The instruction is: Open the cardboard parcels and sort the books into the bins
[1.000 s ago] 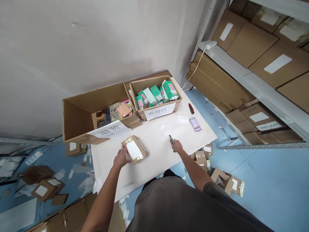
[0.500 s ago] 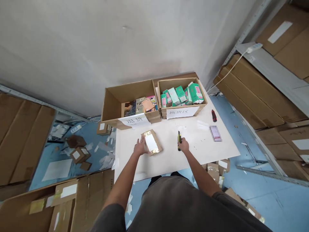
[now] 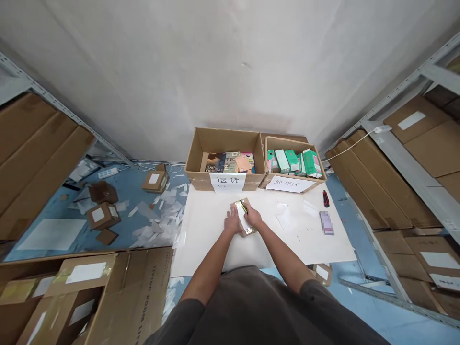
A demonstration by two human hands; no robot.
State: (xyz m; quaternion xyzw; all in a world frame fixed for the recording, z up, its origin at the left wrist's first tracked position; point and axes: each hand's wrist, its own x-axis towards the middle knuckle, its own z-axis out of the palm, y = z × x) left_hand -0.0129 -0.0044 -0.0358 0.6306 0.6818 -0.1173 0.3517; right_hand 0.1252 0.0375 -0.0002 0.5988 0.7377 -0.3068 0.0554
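Pale grey wall (image 3: 230, 72) is seen behind a white-covered rectangular worktop (image 3: 206, 225), flanked by blue floor (image 3: 50, 235). On the worktop, near its front edge, a small brown cardboard box (image 3: 243, 221) with a white label and shiny tape is placed between the two hands. Its left side is touched by the left hand (image 3: 233, 221), whose fingers are extended against it; how firmly they are closed cannot be told. By the right hand (image 3: 253, 217), at the box's right side, a yellow-and-black utility knife (image 3: 245, 207) is gripped in curled fingers, over the far part of the box. Much of the label is covered by the hands.

Beyond the box, a large open brown carton (image 3: 194, 182) is filled partly with books (image 3: 215, 163); beside it, a smaller open carton (image 3: 287, 140) is packed with green-and-pink boxes (image 3: 292, 160). To the right, white paper scraps (image 3: 283, 217), a red-and-black cutter (image 3: 326, 199) and a blurred lilac item (image 3: 326, 223) are seen.

Half a second earlier, the knife was held well apart from the box; now it has been brought over it.
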